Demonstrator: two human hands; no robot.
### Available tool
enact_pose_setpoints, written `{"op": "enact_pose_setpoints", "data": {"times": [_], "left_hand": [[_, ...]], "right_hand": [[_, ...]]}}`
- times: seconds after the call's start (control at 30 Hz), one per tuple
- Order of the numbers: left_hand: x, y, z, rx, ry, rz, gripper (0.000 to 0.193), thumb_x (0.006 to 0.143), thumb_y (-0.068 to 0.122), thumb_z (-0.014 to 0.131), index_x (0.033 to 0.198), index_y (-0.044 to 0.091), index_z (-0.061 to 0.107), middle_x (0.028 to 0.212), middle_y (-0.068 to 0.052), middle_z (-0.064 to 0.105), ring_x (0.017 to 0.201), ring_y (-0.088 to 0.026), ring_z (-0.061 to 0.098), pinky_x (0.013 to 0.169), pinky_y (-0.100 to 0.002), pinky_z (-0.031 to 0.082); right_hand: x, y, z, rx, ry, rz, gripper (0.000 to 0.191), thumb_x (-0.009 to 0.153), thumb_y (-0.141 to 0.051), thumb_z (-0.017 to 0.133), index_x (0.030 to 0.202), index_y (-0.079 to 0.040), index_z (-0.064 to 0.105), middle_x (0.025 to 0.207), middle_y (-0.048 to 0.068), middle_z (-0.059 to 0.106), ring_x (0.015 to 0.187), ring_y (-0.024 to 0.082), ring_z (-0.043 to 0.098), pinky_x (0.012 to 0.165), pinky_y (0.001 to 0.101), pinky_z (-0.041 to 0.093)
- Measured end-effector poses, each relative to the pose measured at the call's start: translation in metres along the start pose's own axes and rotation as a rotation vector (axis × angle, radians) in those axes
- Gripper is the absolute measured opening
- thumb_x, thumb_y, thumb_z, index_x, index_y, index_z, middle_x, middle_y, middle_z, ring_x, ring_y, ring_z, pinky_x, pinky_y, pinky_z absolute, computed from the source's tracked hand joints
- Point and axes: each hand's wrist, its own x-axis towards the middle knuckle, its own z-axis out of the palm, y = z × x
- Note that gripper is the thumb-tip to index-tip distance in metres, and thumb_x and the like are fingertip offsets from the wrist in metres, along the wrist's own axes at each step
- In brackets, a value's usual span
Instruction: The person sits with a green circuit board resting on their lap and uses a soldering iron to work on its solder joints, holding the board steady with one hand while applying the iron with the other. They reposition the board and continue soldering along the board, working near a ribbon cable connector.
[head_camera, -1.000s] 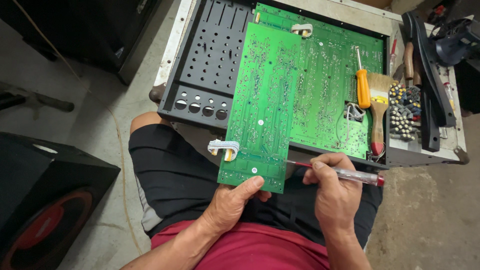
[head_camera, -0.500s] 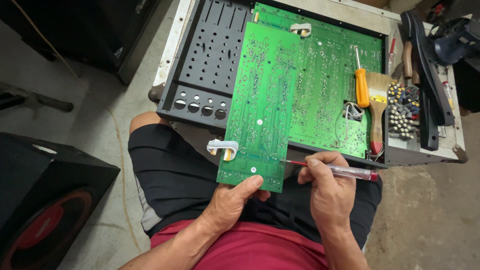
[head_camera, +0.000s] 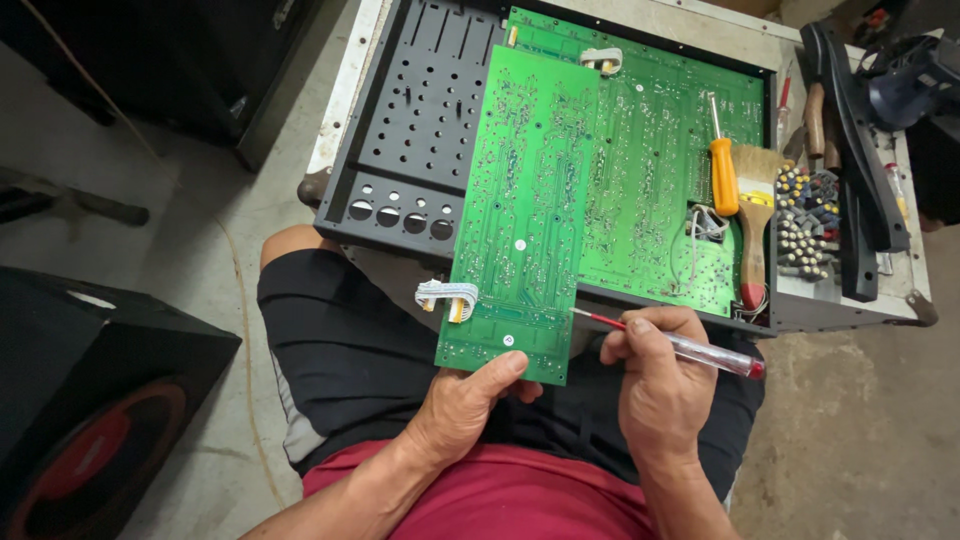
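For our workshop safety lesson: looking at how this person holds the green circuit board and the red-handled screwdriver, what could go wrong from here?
1. The left hand pinches only the near edge of the long circuit board, which overhangs the lap; it could flex or slip.
2. The red-handled screwdriver in the right hand points at the board's edge; a slip might scratch the soldered tracks.
3. The white ribbon cable hangs loose and could snag.

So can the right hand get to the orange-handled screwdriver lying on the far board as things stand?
Probably yes, but not freely: the right hand holds a red-handled screwdriver. The orange-handled screwdriver lies uncovered on the far circuit board, beside a paintbrush, with nothing between.
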Motion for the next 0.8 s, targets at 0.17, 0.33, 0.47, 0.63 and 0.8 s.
{"op": "enact_pose_setpoints", "data": {"times": [0.17,0.33,0.47,0.63,0.8], "left_hand": [[0.000,0.001,0.000,-0.012,0.026,-0.036,0.032,0.096,0.025,0.067,0.116,-0.001,0.067,0.100,-0.009,0.071,0.081,-0.019,0.068,0.073,-0.034,0.057],[0.001,-0.001,-0.001,-0.016,0.026,-0.044,0.033,0.096,0.025,0.066,0.117,-0.001,0.067,0.100,-0.009,0.071,0.082,-0.019,0.068,0.073,-0.034,0.057],[0.000,-0.004,-0.002,-0.019,0.048,-0.058,0.031,0.095,0.023,0.066,0.116,0.000,0.067,0.101,-0.008,0.072,0.081,-0.018,0.068,0.073,-0.033,0.057],[0.001,-0.007,-0.001,-0.036,0.051,-0.044,0.029,0.096,0.022,0.067,0.115,0.000,0.067,0.099,-0.008,0.071,0.080,-0.019,0.067,0.073,-0.034,0.056],[0.003,-0.010,-0.002,0.005,0.056,-0.023,0.029,0.096,0.022,0.067,0.114,0.000,0.068,0.098,-0.008,0.071,0.080,-0.018,0.068,0.073,-0.035,0.057]], "right_hand": [[0.000,0.004,-0.001,-0.059,-0.018,0.017,0.007,0.100,-0.004,0.062,0.099,0.003,0.061,0.081,0.010,0.065,0.071,0.016,0.064,0.066,0.0294,0.053],[-0.001,0.002,0.001,-0.092,-0.036,0.007,0.008,0.100,-0.005,0.063,0.100,0.003,0.062,0.081,0.010,0.065,0.071,0.015,0.063,0.066,0.0284,0.052],[-0.004,0.000,0.003,-0.149,-0.039,-0.008,0.008,0.099,-0.006,0.064,0.100,0.002,0.063,0.081,0.010,0.067,0.071,0.015,0.063,0.066,0.0280,0.053],[-0.003,-0.001,0.003,-0.062,-0.045,0.029,0.009,0.099,-0.007,0.064,0.102,0.002,0.064,0.082,0.010,0.067,0.073,0.016,0.063,0.067,0.0316,0.052],[0.008,0.001,0.003,0.558,-0.091,0.375,0.014,0.097,-0.012,0.063,0.103,0.000,0.063,0.083,0.011,0.067,0.074,0.020,0.064,0.067,0.0368,0.051]]}}
